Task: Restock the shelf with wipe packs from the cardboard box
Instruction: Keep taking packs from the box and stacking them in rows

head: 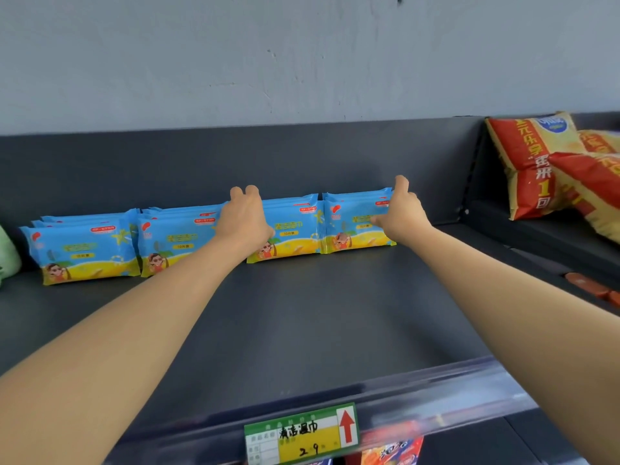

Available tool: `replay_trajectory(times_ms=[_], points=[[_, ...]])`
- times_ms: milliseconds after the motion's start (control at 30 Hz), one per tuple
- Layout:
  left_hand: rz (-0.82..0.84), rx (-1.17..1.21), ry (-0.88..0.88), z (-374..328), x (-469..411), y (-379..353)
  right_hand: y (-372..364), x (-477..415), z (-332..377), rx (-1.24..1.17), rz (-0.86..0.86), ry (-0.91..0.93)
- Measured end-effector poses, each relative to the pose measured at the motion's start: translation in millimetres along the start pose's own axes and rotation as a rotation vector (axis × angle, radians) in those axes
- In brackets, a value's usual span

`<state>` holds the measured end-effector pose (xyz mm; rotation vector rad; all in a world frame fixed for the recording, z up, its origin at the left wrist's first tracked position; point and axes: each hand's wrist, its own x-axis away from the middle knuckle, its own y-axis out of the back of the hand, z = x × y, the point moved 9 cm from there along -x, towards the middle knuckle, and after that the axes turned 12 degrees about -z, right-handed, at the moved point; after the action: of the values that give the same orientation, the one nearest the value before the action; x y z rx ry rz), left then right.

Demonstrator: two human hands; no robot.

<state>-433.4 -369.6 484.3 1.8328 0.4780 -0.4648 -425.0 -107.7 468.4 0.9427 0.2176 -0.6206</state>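
Blue and yellow wipe packs stand upright in four short rows along the back of the dark shelf (302, 313). From the left they are the first row (80, 250), the second row (174, 243), the third row (292, 229) and the fourth row (352, 226). My left hand (245, 216) grips the left end of the third row, fingers curled over the tops and thumb on the front. My right hand (399, 213) holds the right end of the fourth row, fingers round its corner and thumb on the front pack. The cardboard box is out of view.
Red and yellow snack bags (543, 162) lie on the neighbouring shelf section to the right, past a dark divider (469, 182). Something green (6, 253) sits at the far left edge. A price tag (302, 434) hangs on the shelf's front rail. A grey wall rises behind.
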Motion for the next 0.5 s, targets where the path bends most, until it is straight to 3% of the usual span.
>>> replay_trajectory(times_ms=[500], points=[[-0.037,-0.003,0.004,-1.5,8.2,3.6,-1.4,3.2,-8.6,-0.005,-0.018,-0.062]])
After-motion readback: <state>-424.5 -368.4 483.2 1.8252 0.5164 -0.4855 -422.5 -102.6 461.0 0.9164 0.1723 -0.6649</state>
